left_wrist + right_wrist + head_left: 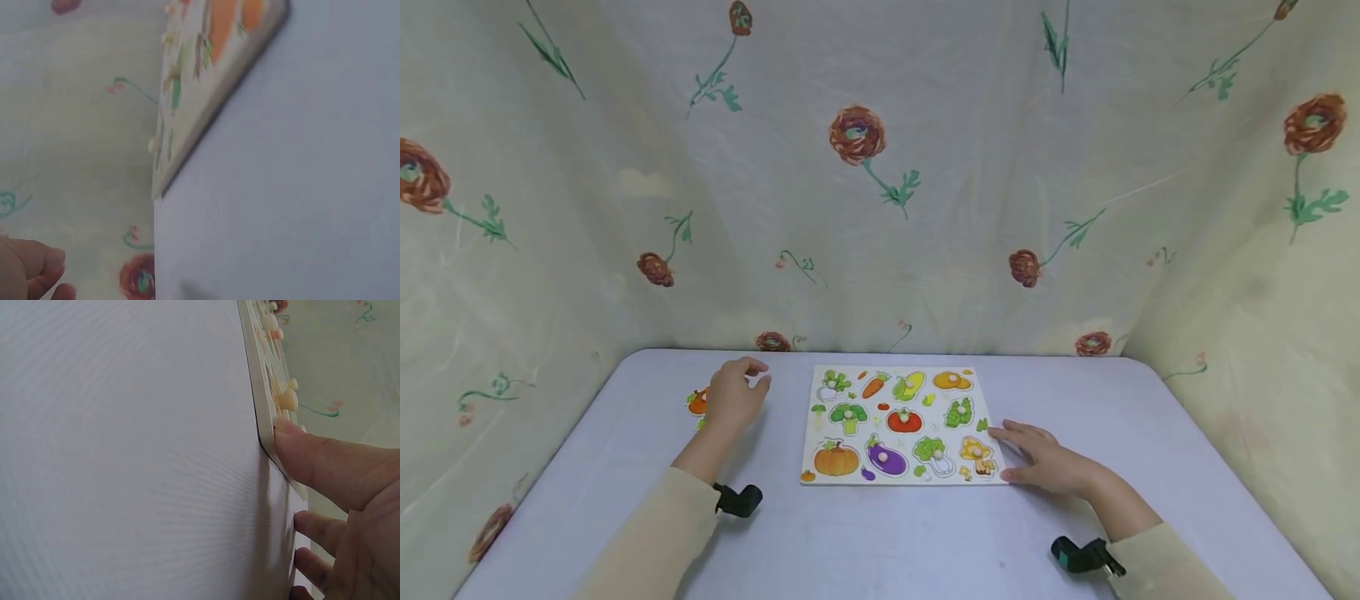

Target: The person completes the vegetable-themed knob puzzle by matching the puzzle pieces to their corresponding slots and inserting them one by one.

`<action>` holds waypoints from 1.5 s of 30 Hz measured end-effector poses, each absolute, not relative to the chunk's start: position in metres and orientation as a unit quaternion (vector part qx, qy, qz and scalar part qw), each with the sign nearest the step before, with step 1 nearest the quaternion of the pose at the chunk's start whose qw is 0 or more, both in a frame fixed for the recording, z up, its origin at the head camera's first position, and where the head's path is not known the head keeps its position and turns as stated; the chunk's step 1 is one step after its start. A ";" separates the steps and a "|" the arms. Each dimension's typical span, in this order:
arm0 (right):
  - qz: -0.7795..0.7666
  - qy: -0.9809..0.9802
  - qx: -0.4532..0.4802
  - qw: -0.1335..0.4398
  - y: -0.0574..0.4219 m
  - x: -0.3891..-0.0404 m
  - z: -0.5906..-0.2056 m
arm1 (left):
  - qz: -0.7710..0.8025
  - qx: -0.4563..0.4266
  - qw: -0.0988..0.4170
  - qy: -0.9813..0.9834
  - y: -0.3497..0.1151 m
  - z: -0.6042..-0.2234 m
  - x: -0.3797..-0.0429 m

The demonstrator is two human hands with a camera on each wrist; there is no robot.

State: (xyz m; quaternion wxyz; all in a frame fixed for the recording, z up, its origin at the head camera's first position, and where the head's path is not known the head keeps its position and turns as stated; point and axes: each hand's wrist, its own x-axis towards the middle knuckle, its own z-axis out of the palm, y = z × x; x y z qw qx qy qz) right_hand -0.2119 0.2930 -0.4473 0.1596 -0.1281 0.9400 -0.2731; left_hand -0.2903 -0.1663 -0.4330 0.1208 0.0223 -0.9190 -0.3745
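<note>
A white vegetable puzzle board point(868, 421) lies on the table, with knobs standing up from several of its pictures. At its right edge rests my right hand point(1048, 462). The thumb point(312, 459) touches the board's near corner in the right wrist view, and the other fingers spread along the side. My left hand point(737, 396) is off to the left of the board, thumb and forefinger bent and apart, with nothing visible between them. Beside that hand are an orange puzzle piece point(697, 402) and a green piece point(702, 423), both partly hidden by it.
The white-covered table point(880, 542) has rounded far corners. A flowered curtain point(955, 275) hangs behind it and along both sides. Each wrist carries a small black camera, the left one point(741, 500) and the right one point(1082, 556).
</note>
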 end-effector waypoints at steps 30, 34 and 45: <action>-0.277 0.938 -0.124 0.166 0.292 -0.213 -0.448 | -0.388 0.107 0.044 -0.914 -0.252 -0.466 -0.293; -0.279 0.938 -0.118 0.169 0.292 -0.214 -0.450 | -0.385 0.111 0.036 -0.915 -0.255 -0.469 -0.295; -0.282 0.938 -0.111 0.170 0.292 -0.214 -0.450 | -0.362 0.126 0.019 -0.923 -0.252 -0.466 -0.300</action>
